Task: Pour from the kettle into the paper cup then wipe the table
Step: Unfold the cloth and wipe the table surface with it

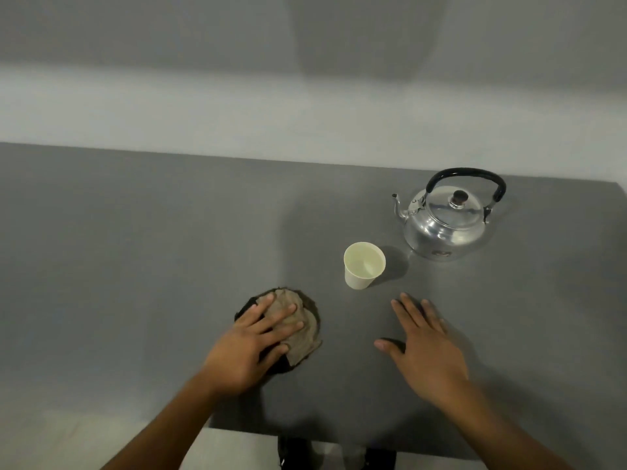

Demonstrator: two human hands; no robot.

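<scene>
A shiny metal kettle with a black handle stands upright at the back right of the grey table, spout pointing left. In front of it to the left stands a pale paper cup with clear liquid inside. My left hand lies flat on a crumpled brown cloth that rests on the table near the front edge, fingers spread over it. My right hand hovers palm down and open just above the table, below the cup and holding nothing.
A pale wall runs behind the table's far edge. The table's front edge is close to me, with light floor and dark shoes below it. The table's right edge lies just past the kettle.
</scene>
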